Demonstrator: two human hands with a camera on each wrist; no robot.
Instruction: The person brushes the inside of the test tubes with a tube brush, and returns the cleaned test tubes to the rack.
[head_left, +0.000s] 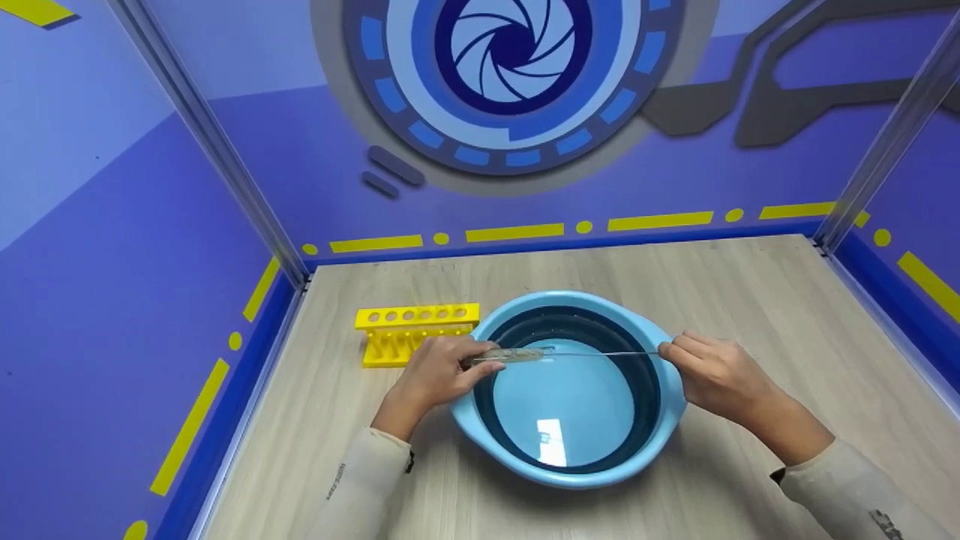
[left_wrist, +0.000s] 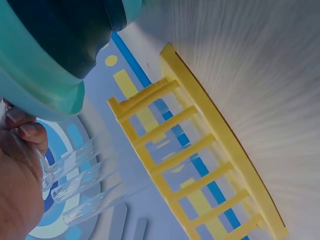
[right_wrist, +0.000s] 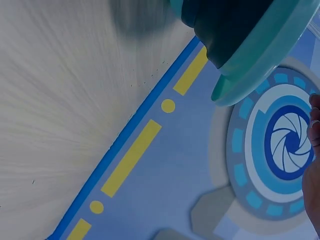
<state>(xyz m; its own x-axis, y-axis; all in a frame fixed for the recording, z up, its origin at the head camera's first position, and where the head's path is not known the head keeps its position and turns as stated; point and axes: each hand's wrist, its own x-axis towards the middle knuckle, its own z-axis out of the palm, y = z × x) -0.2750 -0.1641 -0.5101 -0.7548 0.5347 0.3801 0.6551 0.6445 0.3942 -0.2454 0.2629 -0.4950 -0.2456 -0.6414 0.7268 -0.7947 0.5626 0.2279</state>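
Over the light blue basin (head_left: pixel 570 484), my left hand (head_left: pixel 442 367) grips a clear test tube (head_left: pixel 551 351) lying nearly level. The pale bristles of a test tube brush (head_left: pixel 517 355) show within it. From there the brush's thin wire runs right to my right hand (head_left: pixel 712 371), whose fingers pinch its end near the basin's right rim. In the left wrist view, my left hand (left_wrist: pixel 22 175) is beneath the basin's rim (left_wrist: pixel 60 102). Only the edge of my right hand (right_wrist: pixel 312 155) shows in the right wrist view.
A yellow test tube rack (head_left: pixel 416 319) stands on the wooden table (head_left: pixel 360 465), left of the basin. Three clear tubes (left_wrist: pixel 82 187) show between the rack and my left hand in the left wrist view. Printed purple panels (head_left: pixel 637 172) enclose the table's back and sides.
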